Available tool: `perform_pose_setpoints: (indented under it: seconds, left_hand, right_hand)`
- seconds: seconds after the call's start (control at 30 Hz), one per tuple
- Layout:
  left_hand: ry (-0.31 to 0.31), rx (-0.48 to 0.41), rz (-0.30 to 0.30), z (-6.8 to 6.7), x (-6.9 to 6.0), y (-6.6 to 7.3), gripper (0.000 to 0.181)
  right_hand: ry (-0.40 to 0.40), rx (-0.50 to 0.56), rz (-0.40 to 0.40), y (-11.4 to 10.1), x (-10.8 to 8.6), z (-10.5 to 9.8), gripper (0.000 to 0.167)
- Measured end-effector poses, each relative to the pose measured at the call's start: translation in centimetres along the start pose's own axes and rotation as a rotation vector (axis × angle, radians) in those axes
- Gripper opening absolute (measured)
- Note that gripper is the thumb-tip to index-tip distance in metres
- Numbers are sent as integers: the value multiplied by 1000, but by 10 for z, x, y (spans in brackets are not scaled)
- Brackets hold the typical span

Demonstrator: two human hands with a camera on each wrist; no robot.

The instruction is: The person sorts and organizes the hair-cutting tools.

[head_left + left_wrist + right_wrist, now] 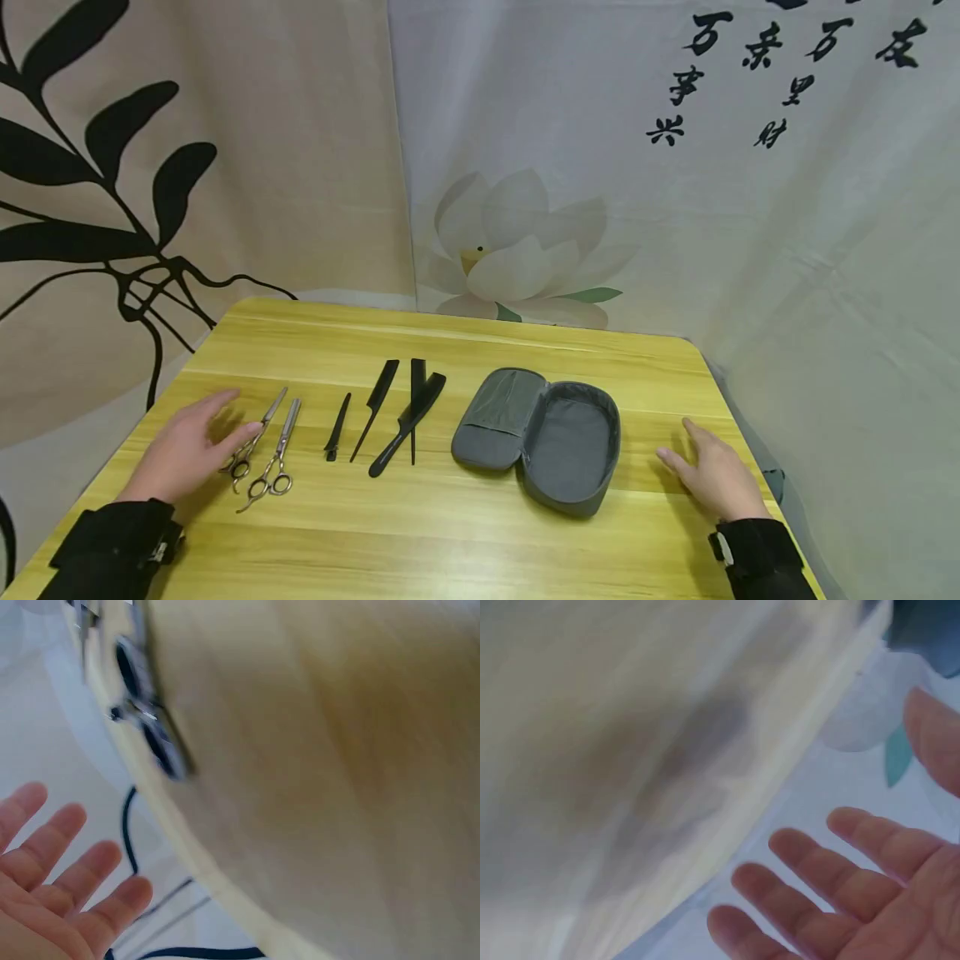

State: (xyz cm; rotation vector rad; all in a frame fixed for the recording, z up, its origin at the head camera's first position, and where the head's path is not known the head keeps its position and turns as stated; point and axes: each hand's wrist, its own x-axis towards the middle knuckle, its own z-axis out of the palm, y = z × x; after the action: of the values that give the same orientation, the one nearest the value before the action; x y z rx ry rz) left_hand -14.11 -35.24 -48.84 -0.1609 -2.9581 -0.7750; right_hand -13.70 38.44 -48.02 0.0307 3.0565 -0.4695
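My left hand (183,446) hovers at the left of the table, its fingers spread and its palm bare in the left wrist view. Beside its thumb lies a pair of hair scissors (242,458), partly covered by the hand. A second pair, apparently thinning scissors (282,442), lies just to the right. Further right are a black hair clip (337,427), a tail comb (383,385), and another thin comb (417,375) crossed by a handled comb (427,395). Over the right side, my right hand (718,477) holds nothing, with fingers loosely extended.
A grey zip case (573,446) lies unzipped right of the combs, its lid (483,446) folded out to the left. Everything sits on a yellow wooden table (390,550) with rounded far corners. Printed cloth (322,167) hangs behind it.
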Motion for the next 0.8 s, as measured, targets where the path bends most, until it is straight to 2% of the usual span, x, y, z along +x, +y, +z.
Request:
perform_pose_setpoints:
  seconds: [0.1, 0.2, 0.37, 0.6, 0.7, 0.8]
  left_hand:
    - [-27, 7, 8, -1, 0, 14, 78]
    - [-50, -7, 18, 0, -1, 34, 76]
    - [-46, -32, 59, 8, -6, 73, 71]
    - [-20, -35, 142, 33, -13, 115, 63]
    - [-1, -20, 166, 46, -16, 131, 59]
    - [21, 4, 160, 57, -17, 147, 52]
  right_hand:
    - [-4, 31, -7, -11, -2, -7, 84]
    - [-6, 72, -28, -29, -6, -14, 81]
    - [20, 149, -70, -59, -14, -18, 76]
    - [4, 262, -92, -83, -23, -10, 74]
    - [-18, 298, -64, -88, -26, -6, 75]
    - [-38, 328, -25, -90, -28, -3, 77]
